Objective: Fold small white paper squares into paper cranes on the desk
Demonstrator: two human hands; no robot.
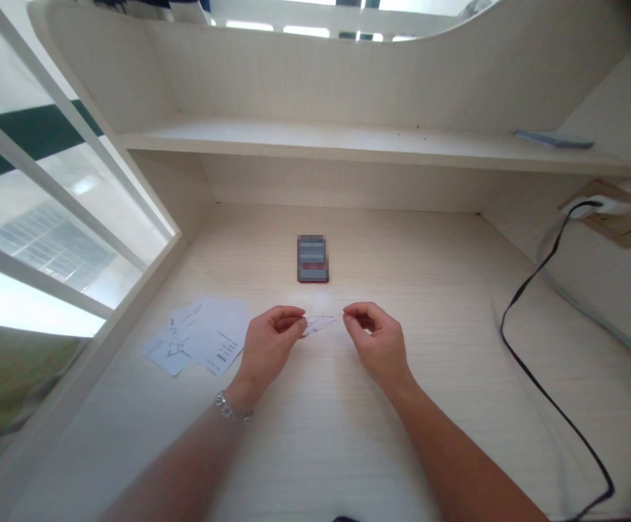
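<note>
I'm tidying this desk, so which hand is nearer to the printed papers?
Left. The left hand is close beside the right edge of the printed papers, while the right hand is farther off, on the far side of the left hand.

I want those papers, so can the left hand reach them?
Probably yes: the left hand sits right beside the loose papers, with nothing between them, though it's pinching a small pale thing.

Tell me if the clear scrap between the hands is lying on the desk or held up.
Held up, it seems: the scrap spans the fingertips of the left hand and right hand, clear of the desk.
</note>
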